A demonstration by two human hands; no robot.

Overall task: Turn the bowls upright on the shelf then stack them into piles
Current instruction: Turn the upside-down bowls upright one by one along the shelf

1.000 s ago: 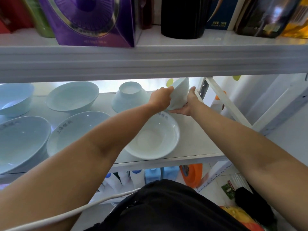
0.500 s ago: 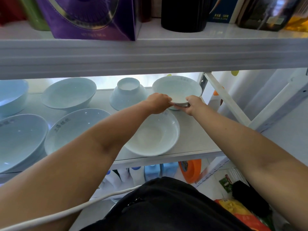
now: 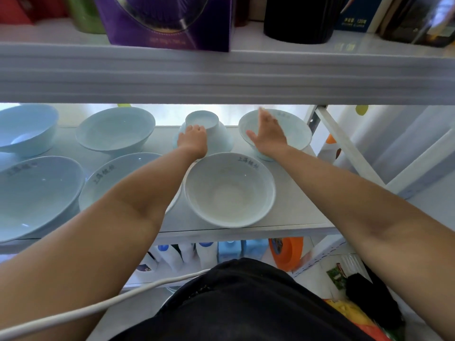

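Several pale blue-white bowls sit on the white shelf (image 3: 290, 205). One bowl (image 3: 216, 134) at the back middle is upside down, its foot ring up. My left hand (image 3: 193, 141) rests on its near left side, fingers curled against it. The back right bowl (image 3: 295, 129) stands upright; my right hand (image 3: 267, 132) hovers over it, open with fingers spread. An upright bowl (image 3: 229, 190) sits in front. Further upright bowls (image 3: 115, 129), (image 3: 27, 129), (image 3: 37, 193) stand to the left, and one (image 3: 108, 178) is partly hidden by my left arm.
The upper shelf's edge (image 3: 221, 75) hangs low over the bowls, carrying a purple box (image 3: 167, 20) and a black container (image 3: 300, 18). A diagonal white brace (image 3: 344, 143) bounds the right side. Bottles and an orange item stand on the shelf below.
The back right bowl was turned upright and set down. My right hand let go and lifted open; my left hand moved left onto the upside-down bowl.
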